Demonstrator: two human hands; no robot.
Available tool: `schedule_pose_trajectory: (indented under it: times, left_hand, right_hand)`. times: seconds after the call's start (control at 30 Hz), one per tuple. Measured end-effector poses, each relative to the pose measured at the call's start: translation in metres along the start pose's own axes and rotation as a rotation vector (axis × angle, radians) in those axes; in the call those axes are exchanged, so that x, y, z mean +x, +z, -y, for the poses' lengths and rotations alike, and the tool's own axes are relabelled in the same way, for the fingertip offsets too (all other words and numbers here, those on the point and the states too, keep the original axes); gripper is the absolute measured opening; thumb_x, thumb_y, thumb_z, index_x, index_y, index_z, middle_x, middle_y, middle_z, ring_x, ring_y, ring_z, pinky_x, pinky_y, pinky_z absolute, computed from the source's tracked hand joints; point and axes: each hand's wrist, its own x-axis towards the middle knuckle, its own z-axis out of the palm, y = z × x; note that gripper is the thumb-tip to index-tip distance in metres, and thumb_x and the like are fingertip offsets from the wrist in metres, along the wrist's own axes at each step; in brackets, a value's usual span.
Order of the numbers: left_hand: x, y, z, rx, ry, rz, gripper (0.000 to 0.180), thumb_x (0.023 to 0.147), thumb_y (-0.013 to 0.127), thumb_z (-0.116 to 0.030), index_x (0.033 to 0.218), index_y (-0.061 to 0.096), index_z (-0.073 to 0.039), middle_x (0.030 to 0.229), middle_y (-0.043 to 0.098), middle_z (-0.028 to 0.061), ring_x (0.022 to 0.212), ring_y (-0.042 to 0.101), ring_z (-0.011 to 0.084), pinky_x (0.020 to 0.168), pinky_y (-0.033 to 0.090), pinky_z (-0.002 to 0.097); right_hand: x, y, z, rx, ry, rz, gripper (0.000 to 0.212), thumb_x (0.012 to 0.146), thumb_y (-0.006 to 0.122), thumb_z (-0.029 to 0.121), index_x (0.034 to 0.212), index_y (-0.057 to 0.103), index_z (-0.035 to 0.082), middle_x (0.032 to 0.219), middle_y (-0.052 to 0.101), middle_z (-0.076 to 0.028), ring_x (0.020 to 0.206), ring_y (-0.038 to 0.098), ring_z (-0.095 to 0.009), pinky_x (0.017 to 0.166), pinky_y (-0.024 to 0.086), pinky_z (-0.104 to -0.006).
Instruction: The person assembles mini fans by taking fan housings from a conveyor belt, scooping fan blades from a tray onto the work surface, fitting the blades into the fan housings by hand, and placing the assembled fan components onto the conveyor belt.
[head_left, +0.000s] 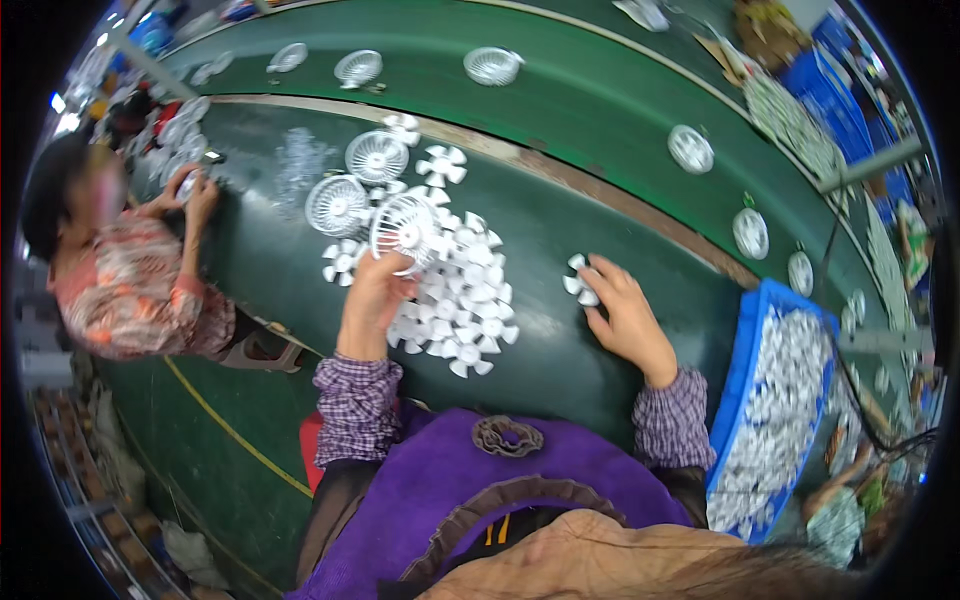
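My left hand (370,305) grips the lower edge of a round white fan grille (403,228), tilted up over the pile. Below and to the right of it lies a heap of small white fan blades (460,285). Two more grilles, one at the back (377,157) and one at the left (336,204), rest beside the heap. To the right, my right hand (632,322) has its fingertips closed on a single white fan blade (577,284) at the table surface; the fingers partly cover it.
A blue crate (722,440) full of small white parts stands at my right. Behind a raised edge, a green conveyor belt (590,90) carries spaced-out white grilles. At the left sits a co-worker (140,270) holding a white part. Clear plastic pieces (300,165) lie on the green table.
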Motion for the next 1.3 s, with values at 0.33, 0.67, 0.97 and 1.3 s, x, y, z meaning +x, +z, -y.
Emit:
schedule_pose_trajectory:
  times: [0.33, 0.67, 0.97, 1.3]
  left_hand:
    - [-0.011, 0.037, 0.005, 0.108, -0.024, 0.083, 0.040, 0.086, 0.063, -0.010, 0.122, 0.050, 0.000, 0.106, 0.065, 0.0134, 0.089, 0.069, 0.0235, 0.058, 0.062, 0.0365]
    - [-0.007, 0.069, 0.025, 0.276, 0.041, 0.264, 0.043, 0.081, 0.055, 0.002, 0.123, 0.049, 0.001, 0.109, 0.062, 0.0065, 0.089, 0.063, 0.0117, 0.072, 0.053, 0.0247]
    - [-0.008, 0.078, 0.039, 0.333, 0.126, 0.309, 0.039, 0.085, 0.066, -0.007, 0.122, 0.053, 0.000, 0.103, 0.063, 0.0038, 0.090, 0.060, 0.0086, 0.075, 0.050, 0.0229]
    - [-0.015, 0.075, 0.030, 0.562, 0.177, 0.298, 0.031, 0.086, 0.071, -0.010, 0.113, 0.058, -0.001, 0.092, 0.065, 0.0020, 0.081, 0.059, 0.0061, 0.069, 0.050, 0.0228]
  right_hand:
    - [0.021, 0.011, 0.007, -0.247, 0.076, -0.090, 0.031, 0.072, 0.070, 0.014, 0.102, 0.067, 0.007, 0.090, 0.058, -0.010, 0.089, 0.054, -0.028, 0.077, 0.038, -0.0380]
    - [0.051, -0.017, 0.089, 0.066, -0.260, -0.442, 0.038, 0.072, 0.075, 0.008, 0.106, 0.061, 0.000, 0.095, 0.061, -0.013, 0.085, 0.058, -0.031, 0.071, 0.049, -0.0382]
    - [0.067, 0.015, 0.091, 0.002, -0.245, -0.350, 0.034, 0.071, 0.073, 0.008, 0.102, 0.061, 0.000, 0.091, 0.057, -0.012, 0.083, 0.056, -0.030, 0.068, 0.049, -0.0370]
    - [0.050, -0.005, 0.088, 0.332, -0.022, -0.396, 0.046, 0.071, 0.077, 0.006, 0.112, 0.058, 0.000, 0.105, 0.058, -0.016, 0.091, 0.060, -0.030, 0.077, 0.050, -0.0359]
